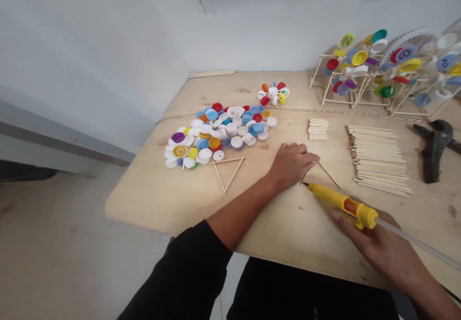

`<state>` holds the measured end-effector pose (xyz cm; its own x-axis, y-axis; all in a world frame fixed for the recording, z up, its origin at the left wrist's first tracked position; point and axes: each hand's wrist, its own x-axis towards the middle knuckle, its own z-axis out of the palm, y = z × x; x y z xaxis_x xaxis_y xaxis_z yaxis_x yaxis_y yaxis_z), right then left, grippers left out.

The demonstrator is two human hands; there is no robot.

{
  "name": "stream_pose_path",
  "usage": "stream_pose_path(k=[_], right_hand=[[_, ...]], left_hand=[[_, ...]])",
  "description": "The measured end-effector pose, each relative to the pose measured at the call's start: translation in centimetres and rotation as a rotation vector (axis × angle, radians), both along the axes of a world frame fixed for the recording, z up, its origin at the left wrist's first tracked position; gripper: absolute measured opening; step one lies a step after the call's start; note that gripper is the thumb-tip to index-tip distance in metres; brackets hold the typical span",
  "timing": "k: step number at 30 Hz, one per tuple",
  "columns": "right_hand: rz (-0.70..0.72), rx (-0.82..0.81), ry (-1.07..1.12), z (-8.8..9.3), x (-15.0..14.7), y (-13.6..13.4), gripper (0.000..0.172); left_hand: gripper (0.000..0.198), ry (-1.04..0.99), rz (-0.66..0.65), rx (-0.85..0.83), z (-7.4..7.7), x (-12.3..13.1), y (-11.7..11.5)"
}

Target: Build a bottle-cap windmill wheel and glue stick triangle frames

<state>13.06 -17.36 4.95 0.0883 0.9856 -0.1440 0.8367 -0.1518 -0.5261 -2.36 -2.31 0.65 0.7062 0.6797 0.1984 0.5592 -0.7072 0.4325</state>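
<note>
My left hand (292,164) is closed on thin wooden sticks at the middle of the table; its fingers hide part of them. One stick (329,175) slants out to the right from under the fingertips. My right hand (378,240) is wrapped round a yellow glue gun (329,195), whose dark tip is close to a stick end below my left hand. A clear glue stick (414,239) runs out of the gun's back. A triangle of sticks (239,167) lies flat to the left of my left hand.
Coloured bottle caps (230,128) are heaped at centre left, with a cap flower (272,93) behind. Short sticks (318,129), long sticks (378,159) and a black tool (432,152) lie right. Cap-and-stick models (355,77) stand at the back right.
</note>
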Motion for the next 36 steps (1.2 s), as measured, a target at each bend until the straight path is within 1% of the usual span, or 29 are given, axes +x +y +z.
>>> stream_pose_path(k=[7, 13, 21, 27, 31, 36], right_hand=[[-0.004, 0.004, 0.005, -0.03, -0.03, -0.06, 0.038], [0.015, -0.001, -0.003, 0.0, -0.15, 0.0, 0.036], [0.018, 0.003, -0.021, -0.09, -0.04, -0.17, 0.037], [0.023, 0.044, -0.04, -0.08, -0.02, -0.08, 0.04], [0.016, 0.025, -0.039, -0.13, -0.04, -0.04, 0.039], [0.041, 0.053, -0.066, -0.38, 0.2, -0.28, 0.039]], left_hand=[[0.025, 0.0, 0.003, -0.015, 0.23, -0.04, -0.08], [0.025, 0.004, 0.004, -0.017, 0.15, -0.04, -0.06], [0.024, -0.005, 0.006, -0.005, 0.09, -0.01, -0.09], [0.024, 0.004, 0.0, -0.004, 0.06, -0.05, -0.07], [0.025, 0.002, 0.002, -0.003, 0.06, -0.03, -0.1], [0.024, 0.004, 0.004, -0.006, 0.15, -0.01, -0.1]])
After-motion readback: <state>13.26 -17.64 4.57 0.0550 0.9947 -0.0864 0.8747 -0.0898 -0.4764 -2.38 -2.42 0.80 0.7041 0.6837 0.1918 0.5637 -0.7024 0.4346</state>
